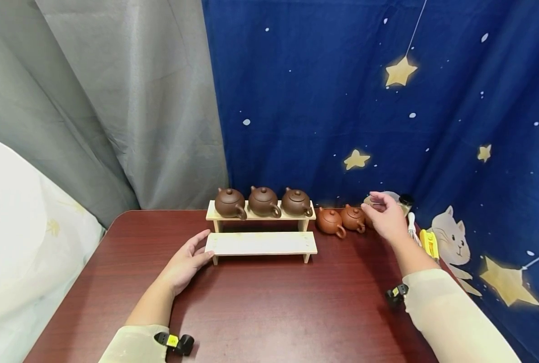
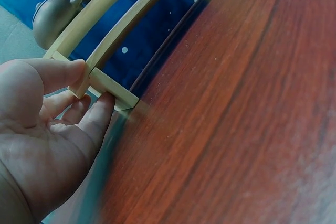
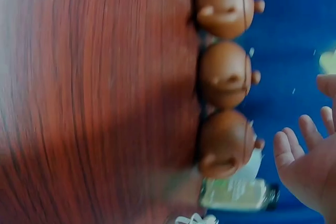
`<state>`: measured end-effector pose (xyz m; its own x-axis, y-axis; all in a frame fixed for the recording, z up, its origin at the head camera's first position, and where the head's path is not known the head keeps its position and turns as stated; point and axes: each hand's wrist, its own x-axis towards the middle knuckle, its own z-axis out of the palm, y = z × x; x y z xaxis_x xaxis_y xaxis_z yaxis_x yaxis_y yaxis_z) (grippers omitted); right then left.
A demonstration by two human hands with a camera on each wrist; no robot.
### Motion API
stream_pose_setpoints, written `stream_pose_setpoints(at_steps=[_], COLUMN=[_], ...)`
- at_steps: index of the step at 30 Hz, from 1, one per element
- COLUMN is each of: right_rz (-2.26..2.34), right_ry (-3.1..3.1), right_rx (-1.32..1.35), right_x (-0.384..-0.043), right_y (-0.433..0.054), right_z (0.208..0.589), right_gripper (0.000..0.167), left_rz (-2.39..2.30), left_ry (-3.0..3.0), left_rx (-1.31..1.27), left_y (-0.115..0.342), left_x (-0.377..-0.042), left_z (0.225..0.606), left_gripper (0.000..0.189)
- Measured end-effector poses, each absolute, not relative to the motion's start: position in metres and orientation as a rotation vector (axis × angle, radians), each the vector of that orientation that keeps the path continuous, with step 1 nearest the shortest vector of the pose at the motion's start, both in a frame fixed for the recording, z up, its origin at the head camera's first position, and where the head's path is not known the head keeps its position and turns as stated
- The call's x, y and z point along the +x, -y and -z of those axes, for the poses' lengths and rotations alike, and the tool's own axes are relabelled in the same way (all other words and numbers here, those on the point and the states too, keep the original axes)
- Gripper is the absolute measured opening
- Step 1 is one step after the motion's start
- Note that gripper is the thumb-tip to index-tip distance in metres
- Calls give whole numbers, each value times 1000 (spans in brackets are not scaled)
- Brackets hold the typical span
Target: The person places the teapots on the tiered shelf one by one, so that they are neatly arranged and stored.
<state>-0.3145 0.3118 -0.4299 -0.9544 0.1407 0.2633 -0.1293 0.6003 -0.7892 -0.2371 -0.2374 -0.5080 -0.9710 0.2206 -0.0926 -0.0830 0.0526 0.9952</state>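
My left hand (image 1: pixel 185 262) grips the left end of a two-tier wooden display stand (image 1: pixel 260 244). In the left wrist view the thumb (image 2: pixel 60 73) lies on the lower board's end and the fingers reach beneath it. Three dark brown teapots (image 1: pixel 263 201) stand in a row on the upper tier; the lower tier is bare. Over at the right, my right hand (image 1: pixel 387 218) hovers near three reddish-brown teapots (image 3: pixel 226 74) with nothing in its grasp. Its fingers are loosely bent and apart from the pots. The hand partly hides the rightmost pot in the head view.
Beyond the reddish pots stands a bottle with a black cap (image 3: pixel 236 194). A white whisk (image 1: pixel 412 227) and a yellow object (image 1: pixel 429 245) lie along the right edge of the dark red table (image 1: pixel 269 312). Grey and blue curtains hang behind.
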Motion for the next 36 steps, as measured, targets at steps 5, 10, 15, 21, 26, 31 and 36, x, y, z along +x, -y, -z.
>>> stream_pose_setpoints(at_steps=[5,10,15,21,26,31,36], right_rz=[-1294,-1315,-1318,-1348,-1289,-1286,-1272], right_ry=[2592,2643,2669,2697,2733,2750,2751], right_rx=[-89,-168,-216,-281,-325,-359,-379], right_x=[-324,-330,-336,-343,-344,-346,-347], right_y=[-346,-360,-364,-364,-359,-358,-359], right_z=[441,452,462,473,476,477,478], right_gripper=[69,75,79,83,85,82,82], left_rz=[-2017,-2016,-2013,-2012,-2008,-2012,-2017], left_ry=[-2107,-2103,-2098,-2100,-2106,-2102,-2100], left_rx=[138,132,123,115,112,110,113], left_y=[238,238,237,237,237,237,238], left_x=[-237,-238,-238,-237,-237,-236,-236], left_z=[508,508,508,507,507,507,508], left_gripper=[79,80,80,80,80,80,80])
